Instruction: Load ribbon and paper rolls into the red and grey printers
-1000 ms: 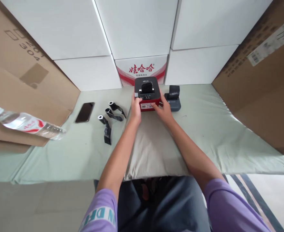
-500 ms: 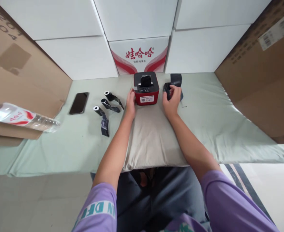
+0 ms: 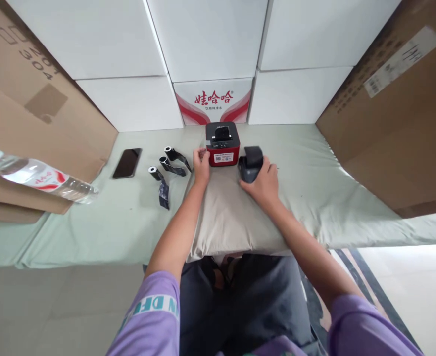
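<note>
A person's right hand (image 3: 264,182) grips a dark grey device (image 3: 250,165) with a raised flap, fingers wrapped around its near side, on a beige pad (image 3: 232,217) just right of a red-and-black label printer (image 3: 222,143). The left hand (image 3: 201,165), fingers loosely curled and holding nothing, rests at the printer's left corner. Three black ribbon rolls (image 3: 165,170) and a phone (image 3: 127,162) lie to the left on the pale green cloth (image 3: 91,222).

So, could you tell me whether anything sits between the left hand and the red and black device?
Nothing visible does. The left hand is right beside the red and black device, at its left side, and the black rolls lie further left.
</note>
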Motion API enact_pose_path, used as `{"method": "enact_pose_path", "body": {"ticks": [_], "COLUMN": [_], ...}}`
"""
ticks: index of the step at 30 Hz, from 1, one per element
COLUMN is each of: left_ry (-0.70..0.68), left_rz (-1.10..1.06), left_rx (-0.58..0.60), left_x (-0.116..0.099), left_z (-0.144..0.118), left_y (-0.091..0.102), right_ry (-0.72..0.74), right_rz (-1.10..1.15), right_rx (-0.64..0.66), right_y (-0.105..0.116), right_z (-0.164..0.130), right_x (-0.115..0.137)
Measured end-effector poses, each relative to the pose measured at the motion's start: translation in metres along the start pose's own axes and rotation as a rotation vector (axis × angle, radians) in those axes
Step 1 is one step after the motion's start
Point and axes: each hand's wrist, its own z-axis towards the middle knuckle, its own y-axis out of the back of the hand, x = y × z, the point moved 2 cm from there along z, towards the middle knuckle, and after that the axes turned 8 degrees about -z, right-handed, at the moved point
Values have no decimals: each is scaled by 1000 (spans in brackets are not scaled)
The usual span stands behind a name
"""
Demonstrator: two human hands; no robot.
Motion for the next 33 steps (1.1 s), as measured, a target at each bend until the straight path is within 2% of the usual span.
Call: {"method": "enact_pose_path", "body": {"ticks": [4,8,11,12,15,18,20,22,28,33], "left_ry": [-29,-68,-76,-65,-46,-159,-205,-196,-87,-99], "left_rz": [25,39,111,157,318,483,591,688,837,953], "left_rx": [-18,-16,49,109,394,576,626,655,701,729], "left_x": [-5,-16,-28,-32,-40,-47,-51,-54,-62,-66], "left_z": [-3,-10,-31,-41,-82,-121,-136,-143,-140,-140], "left_y": [-4,-2,2,4,10,17,21,22,17,15], "right_ry": [33,-11,-104,-128,-141,-131,-139,-147,-144,-136], "right_rz": [69,281,442,471,495,513,532,547,571,516], "right_rx": [47,63,79,77,55,50,52,50,72,78], "right_y": [11,11,6,5,3,3,3,3,2,-1], "right_z": [-59,-83,-84,-83,-80,-79,-80,-80,-80,-77], "right_x": [11,5,-6,-9,-13,-13,-13,-13,-14,-16]}}
